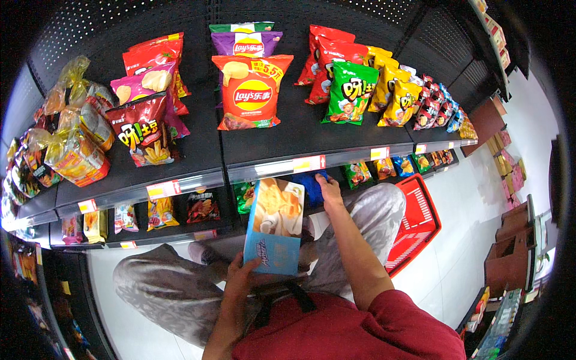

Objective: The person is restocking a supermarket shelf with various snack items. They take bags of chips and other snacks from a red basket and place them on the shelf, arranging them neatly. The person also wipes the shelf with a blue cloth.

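Note:
My left hand (243,272) grips the lower left corner of a blue cardboard box (273,229) with a food picture on its upper half. The box is held upright, a little tilted, above my lap. My right hand (330,192) reaches to the lower shelf, its thumb and fingers closed on the edge of a dark blue snack bag (309,183). The box and the shelf above hide part of that bag. A green snack bag (243,197) stands just left of the box, and another green bag (358,174) is to the right of my hand.
Bags of chips, among them a red Lay's bag (252,92), stand on the upper black shelf (265,150), whose edge carries price tags. A red plastic shopping basket (414,220) rests on the floor beside my right knee. Brown cabinets (510,256) stand at the far right.

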{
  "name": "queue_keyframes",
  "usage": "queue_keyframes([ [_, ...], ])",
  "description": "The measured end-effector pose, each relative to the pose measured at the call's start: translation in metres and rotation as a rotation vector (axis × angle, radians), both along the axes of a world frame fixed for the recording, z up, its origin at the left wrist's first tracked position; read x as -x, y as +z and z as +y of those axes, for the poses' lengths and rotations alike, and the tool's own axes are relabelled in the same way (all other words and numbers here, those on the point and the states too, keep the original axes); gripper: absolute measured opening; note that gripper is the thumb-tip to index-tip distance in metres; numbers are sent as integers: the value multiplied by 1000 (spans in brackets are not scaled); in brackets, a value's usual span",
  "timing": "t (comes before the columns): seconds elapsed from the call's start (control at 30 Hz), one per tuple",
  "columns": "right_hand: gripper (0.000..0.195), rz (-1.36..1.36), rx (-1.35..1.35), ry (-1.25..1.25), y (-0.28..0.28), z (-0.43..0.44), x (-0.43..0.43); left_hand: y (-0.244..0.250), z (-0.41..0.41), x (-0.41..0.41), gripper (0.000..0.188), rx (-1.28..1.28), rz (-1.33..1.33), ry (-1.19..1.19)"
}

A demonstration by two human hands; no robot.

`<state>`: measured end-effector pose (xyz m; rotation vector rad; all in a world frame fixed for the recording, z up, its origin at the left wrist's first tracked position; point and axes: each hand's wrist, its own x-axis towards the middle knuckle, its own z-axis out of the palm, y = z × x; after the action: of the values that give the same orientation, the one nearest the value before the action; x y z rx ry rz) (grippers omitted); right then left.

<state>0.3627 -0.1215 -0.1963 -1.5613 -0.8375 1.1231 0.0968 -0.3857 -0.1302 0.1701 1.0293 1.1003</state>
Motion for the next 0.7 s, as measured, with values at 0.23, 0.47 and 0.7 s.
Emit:
queue_keyframes([
  [0.23,35,150,-129,198,-1,-25,31,-18,3,4,49,-57,-31,29],
  [0.47,42,-465,-194,616,47,-144,72,-8,9,1,42,-66,-95,200],
  [0.7,53,-844,-553,946,83,-218,70,3,15,5,36,-92,-35,290],
])
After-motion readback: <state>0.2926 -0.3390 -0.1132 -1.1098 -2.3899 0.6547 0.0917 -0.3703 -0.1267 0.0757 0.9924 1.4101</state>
